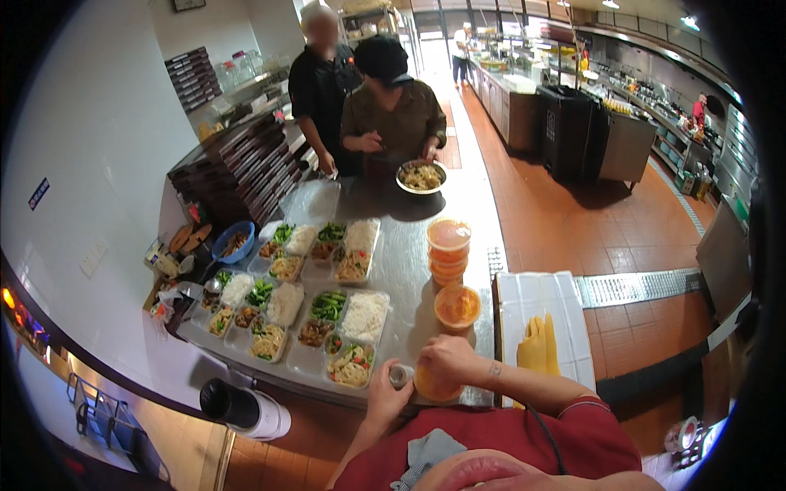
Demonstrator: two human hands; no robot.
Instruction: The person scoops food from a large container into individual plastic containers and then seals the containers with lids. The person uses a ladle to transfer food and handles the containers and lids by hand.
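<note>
On the near edge of the steel table, my left hand (389, 393) is closed around a small clear cup (401, 375). My right hand (447, 361) bends over a round plastic tub of orange food (435, 386), its fingers at the tub's top; whether they grip anything is hidden. Just beyond it stands another orange-filled tub (457, 307), and behind that a stack of lidded tubs (449, 245). Left of my hands lie several clear compartment trays, the nearest (347, 337) holding white rice, green vegetables, browned meat and a noodle-like dish.
Two people stand across the table, one holding a bowl of food (422, 177). Stacked dark trays (239, 172) and a blue bowl (233, 242) are at the left. Yellow gloves (537, 350) lie on a white box (574, 319) at the right; a bin (245, 411) stands below the table.
</note>
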